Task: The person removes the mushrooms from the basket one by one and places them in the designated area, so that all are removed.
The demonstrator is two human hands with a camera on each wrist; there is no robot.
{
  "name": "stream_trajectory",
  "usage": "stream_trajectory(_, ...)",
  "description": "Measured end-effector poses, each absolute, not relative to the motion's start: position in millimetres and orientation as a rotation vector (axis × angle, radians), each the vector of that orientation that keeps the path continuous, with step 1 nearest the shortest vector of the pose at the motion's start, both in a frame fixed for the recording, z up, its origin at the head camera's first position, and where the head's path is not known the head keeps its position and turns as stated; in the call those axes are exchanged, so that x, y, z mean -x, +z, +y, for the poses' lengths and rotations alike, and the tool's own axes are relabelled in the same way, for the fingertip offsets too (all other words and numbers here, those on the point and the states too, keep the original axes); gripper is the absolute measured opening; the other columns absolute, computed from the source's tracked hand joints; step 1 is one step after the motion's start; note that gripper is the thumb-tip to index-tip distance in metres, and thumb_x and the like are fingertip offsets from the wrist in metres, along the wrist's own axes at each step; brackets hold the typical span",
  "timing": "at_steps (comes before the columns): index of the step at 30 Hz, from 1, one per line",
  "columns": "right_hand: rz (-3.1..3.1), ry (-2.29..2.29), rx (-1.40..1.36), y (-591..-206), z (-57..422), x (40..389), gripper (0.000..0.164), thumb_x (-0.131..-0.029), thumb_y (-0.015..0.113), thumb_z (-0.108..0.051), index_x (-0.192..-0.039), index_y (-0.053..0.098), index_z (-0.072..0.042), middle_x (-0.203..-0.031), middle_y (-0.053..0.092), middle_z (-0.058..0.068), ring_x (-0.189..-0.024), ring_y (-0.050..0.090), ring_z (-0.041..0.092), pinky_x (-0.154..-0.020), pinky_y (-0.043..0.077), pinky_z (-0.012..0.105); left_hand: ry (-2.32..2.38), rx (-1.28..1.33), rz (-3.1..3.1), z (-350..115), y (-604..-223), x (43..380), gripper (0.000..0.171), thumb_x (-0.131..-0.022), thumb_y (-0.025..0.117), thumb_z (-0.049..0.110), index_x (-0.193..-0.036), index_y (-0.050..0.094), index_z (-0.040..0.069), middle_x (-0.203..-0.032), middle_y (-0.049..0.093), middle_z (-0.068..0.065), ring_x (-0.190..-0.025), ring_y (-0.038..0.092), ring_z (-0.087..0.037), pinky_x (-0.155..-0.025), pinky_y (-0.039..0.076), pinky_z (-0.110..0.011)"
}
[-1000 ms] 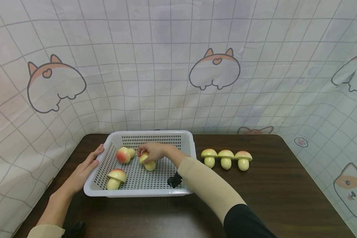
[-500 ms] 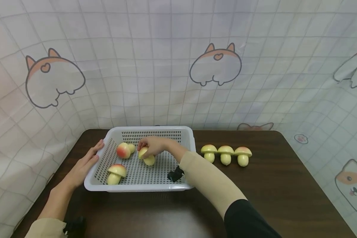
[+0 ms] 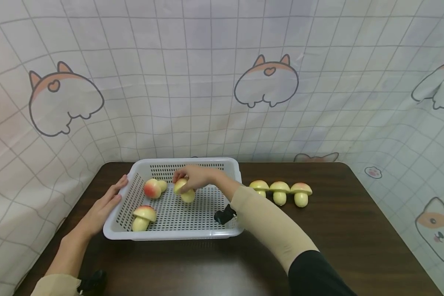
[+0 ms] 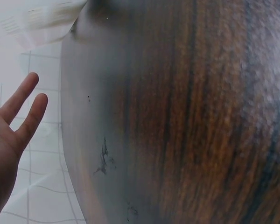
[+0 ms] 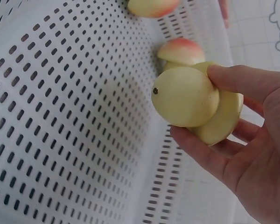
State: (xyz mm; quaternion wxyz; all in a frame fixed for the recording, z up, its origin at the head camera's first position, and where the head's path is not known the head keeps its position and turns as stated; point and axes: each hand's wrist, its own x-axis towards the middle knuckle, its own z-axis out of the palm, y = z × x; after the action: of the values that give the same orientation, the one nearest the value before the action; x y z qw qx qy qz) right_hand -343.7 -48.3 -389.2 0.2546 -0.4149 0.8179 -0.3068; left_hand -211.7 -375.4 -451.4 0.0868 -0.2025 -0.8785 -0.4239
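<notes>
My right hand (image 3: 196, 177) reaches into a white perforated plastic basket (image 3: 170, 235) and grips a pale yellow toy mushroom (image 3: 187, 197). In the right wrist view, thumb and fingers close round its cap, and the rounded stem end (image 5: 184, 97) faces the camera. Two more toy mushrooms lie in the basket: one with a red cap (image 3: 153, 188) at the back left, another (image 3: 143, 218) at the front left. With fingers straight, my left hand (image 3: 100, 211) rests against the basket's left rim. The left wrist view shows this hand (image 4: 11, 126) spread at its edge.
Three toy mushrooms stand in a row on the dark wooden table (image 3: 340, 230), right of the basket; the rightmost mushroom (image 3: 301, 195) is nearest the table's right side. A patterned white curtain (image 3: 192, 82) hangs behind and along both sides.
My right hand has shifted slightly right with the gripped mushroom, which looks more upright and a little raised. The left hand stays at the basket's rim.
</notes>
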Motion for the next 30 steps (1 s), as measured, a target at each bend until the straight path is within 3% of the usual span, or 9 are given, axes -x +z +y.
stream_trajectory(3, 2.236, -0.822, 1.154, -380, -44, 340, 0.033, -0.095, 0.074, -0.012, -0.126, 0.064, -0.008, -0.122, 0.062, 0.007, -0.102, 0.06, 0.016, -0.076, 0.055, 0.029, -1.256, 0.603, -2.617, -375, -451, 211, 0.05, -0.111, 0.039, 0.014, -0.16, 0.032, 0.007, -0.169, 0.018, -0.015, -0.149, 0.021, -0.011, -0.096, 0.027, -0.007)
stream_trajectory(7, 2.273, -0.779, 1.198, -367, -37, 334, 0.032, -0.095, 0.074, -0.015, -0.126, 0.064, -0.01, -0.123, 0.063, 0.006, -0.105, 0.059, 0.015, -0.081, 0.052, 0.027, -1.253, 0.614, -2.599, -376, -451, 211, 0.049, -0.111, 0.039, 0.012, -0.159, 0.033, 0.005, -0.168, 0.019, -0.017, -0.145, 0.019, 0.004, -0.098, 0.024, -0.007)
stream_trajectory(11, 2.282, -0.781, 1.24, -356, -31, 330, 0.032, -0.095, 0.074, -0.016, -0.125, 0.064, -0.011, -0.122, 0.064, 0.005, -0.106, 0.059, 0.015, -0.085, 0.05, 0.027, -1.258, 0.627, -2.585, -375, -451, 212, 0.049, -0.11, 0.039, 0.011, -0.159, 0.033, 0.004, -0.168, 0.019, -0.018, -0.141, 0.019, 0.011, -0.097, 0.025, -0.006)
stream_trajectory(30, 2.29, -0.842, 1.357, -339, 11, 314, 0.034, -0.095, 0.074, -0.018, -0.127, 0.064, -0.011, -0.117, 0.063, -0.002, -0.102, 0.059, 0.013, -0.088, 0.049, 0.029, -1.276, 0.665, -2.535, -374, -454, 213, 0.048, -0.109, 0.039, 0.007, -0.157, 0.035, 0.001, -0.167, 0.02, -0.019, -0.144, 0.019, 0.01, -0.101, 0.023, -0.007)
